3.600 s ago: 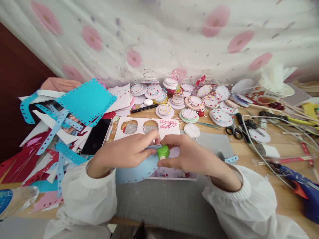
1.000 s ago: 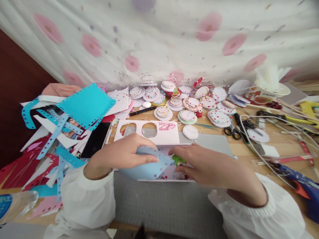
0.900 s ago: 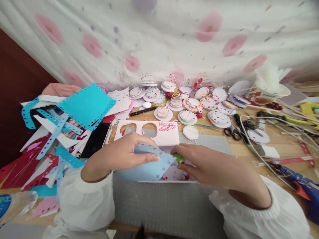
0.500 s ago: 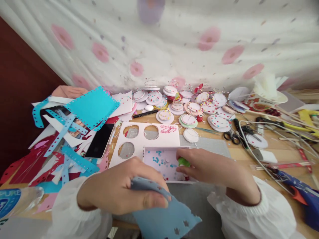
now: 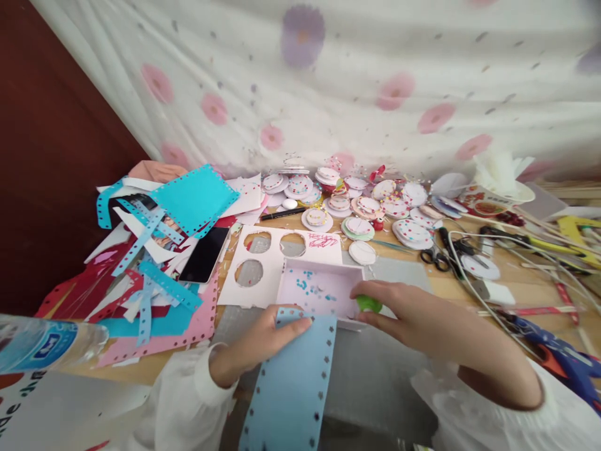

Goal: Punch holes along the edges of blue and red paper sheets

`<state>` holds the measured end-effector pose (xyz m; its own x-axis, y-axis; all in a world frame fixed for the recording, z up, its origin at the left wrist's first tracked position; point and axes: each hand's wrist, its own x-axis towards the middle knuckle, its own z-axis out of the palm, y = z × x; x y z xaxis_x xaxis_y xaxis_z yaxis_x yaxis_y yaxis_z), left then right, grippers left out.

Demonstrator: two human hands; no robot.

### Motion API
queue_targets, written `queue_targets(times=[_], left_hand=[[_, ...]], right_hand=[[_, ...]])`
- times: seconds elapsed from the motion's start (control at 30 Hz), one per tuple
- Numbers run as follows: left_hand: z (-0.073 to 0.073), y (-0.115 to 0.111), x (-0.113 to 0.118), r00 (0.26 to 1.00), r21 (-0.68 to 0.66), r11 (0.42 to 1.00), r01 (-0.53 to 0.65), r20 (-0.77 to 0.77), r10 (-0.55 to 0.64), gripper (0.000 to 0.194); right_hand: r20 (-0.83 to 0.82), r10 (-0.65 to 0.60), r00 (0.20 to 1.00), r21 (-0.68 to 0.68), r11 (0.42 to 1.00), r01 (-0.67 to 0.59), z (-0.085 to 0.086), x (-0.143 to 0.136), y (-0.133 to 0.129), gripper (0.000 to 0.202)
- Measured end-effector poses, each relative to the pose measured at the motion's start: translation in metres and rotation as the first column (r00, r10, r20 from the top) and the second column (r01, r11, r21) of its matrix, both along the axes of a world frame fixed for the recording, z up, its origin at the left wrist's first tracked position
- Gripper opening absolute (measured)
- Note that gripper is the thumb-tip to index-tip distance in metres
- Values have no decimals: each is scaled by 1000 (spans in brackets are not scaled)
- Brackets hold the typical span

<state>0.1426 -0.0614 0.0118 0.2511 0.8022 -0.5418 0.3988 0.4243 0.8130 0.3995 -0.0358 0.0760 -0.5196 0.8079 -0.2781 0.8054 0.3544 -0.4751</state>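
Note:
My left hand [image 5: 265,341] pinches the top edge of a light blue sheet of paper [image 5: 293,382], thumb on top. Small shaped holes run along the sheet's edges, and it hangs toward me. In my right hand [image 5: 399,316] is a small green paper punch [image 5: 369,304], mostly covered by the fingers. The punch is at the right wall of a shallow white box [image 5: 359,275]. Little blue paper confetti pieces [image 5: 305,285] lie scattered on the box's floor. Under the box's far left side is a white card [image 5: 270,275] with round cut-outs.
Punched paper scraps and a bright blue sheet [image 5: 195,200] heap at the left, beside a phone [image 5: 205,255] and a water bottle [image 5: 51,344]. Decorated paper discs [image 5: 413,233] crowd the back. Scissors [image 5: 436,259], a white cable [image 5: 462,275] and a blue-handled tool [image 5: 558,357] lie right.
My left hand has drawn back and left, and the blue sheet has turned to lie flatter, showing its punched edges. The punch has moved slightly to the box's right wall. The view has shifted.

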Motion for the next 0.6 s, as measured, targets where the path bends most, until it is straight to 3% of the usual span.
queue_targets(times=[0.13,0.23,0.3,0.37,0.47,0.53,0.6], left_hand=[[-4,19,-5,996,277,961,22,-90,3,36],[2,39,-13,992,313,946,88,-111,-55,37],[7,50,-19,977,359,911,203,-139,-163,35],[8,56,-24,915,425,811,402,-196,-352,30],[1,52,-26,765,456,617,642,-322,-558,24],[-8,46,-23,723,479,544,689,-394,-568,21],[-17,40,-17,734,529,512,677,-444,-513,14]], right_hand=[[-114,-86,990,53,994,93,-10,6,-19,25],[-311,-196,930,64,972,226,-24,-4,-23,25],[-487,-240,840,-26,965,261,-37,-13,-24,26],[-607,-242,757,-46,962,271,-52,-19,-28,27],[-583,-262,769,139,901,412,-79,-20,-37,27],[-519,-274,810,268,847,459,-97,-16,-42,25],[-423,-283,861,360,820,446,-113,-10,-44,26]])
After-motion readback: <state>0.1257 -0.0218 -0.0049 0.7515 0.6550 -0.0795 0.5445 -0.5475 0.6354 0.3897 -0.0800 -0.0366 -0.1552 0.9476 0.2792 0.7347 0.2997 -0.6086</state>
